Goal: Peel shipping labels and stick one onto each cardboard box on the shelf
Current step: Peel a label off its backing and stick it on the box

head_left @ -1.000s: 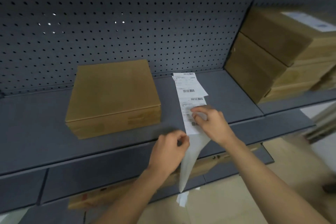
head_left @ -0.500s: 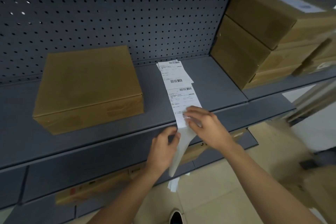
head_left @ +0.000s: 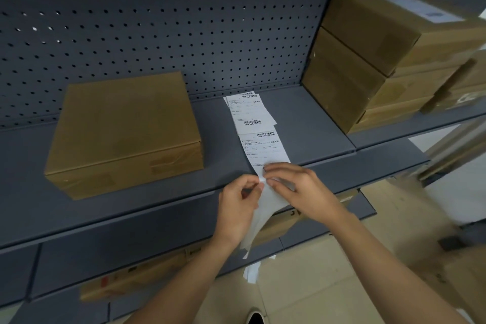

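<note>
Peeling the next label: label strip (head_left: 259, 139) lies flat on the shelf (head_left: 157, 192), its near end draped over the front edge so the backing can hang free. Left grip (head_left: 236, 208) pinches the hanging backing and right grip (head_left: 302, 187) pinches the label corner at the lip, probably for an opposed pull. Bare box (head_left: 123, 129) sits just left of the strip, so it's a short carry. Stacked boxes (head_left: 368, 73) are at the right, top one already labelled.
</note>
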The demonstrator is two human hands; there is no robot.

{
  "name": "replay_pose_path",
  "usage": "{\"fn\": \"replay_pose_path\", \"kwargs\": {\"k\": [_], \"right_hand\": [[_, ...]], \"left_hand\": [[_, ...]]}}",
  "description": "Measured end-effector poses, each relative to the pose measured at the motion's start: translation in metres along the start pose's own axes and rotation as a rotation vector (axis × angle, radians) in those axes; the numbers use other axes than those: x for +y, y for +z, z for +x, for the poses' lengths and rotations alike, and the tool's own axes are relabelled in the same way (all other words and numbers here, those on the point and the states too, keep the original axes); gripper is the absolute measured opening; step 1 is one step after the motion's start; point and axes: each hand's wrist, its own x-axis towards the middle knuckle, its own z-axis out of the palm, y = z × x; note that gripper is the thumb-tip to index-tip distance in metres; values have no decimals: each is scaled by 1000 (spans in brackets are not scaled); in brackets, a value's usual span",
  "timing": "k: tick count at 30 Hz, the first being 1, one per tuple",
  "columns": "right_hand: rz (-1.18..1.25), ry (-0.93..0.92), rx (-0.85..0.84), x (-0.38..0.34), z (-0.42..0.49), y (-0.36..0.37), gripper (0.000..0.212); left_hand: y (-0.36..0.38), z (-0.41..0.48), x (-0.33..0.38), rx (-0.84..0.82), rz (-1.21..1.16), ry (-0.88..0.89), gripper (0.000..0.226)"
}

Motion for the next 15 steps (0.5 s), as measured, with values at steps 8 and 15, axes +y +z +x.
{"fn": "replay_pose_path", "kwargs": {"k": [8,15], "right_hand": [[85,39,-26,-1,8,-7,19],[167,141,-3,2,11,-9,16]], "left_hand": [[0,11,10,-42,-34,79,10],[1,17,15,-41,-18,56,20]]}}
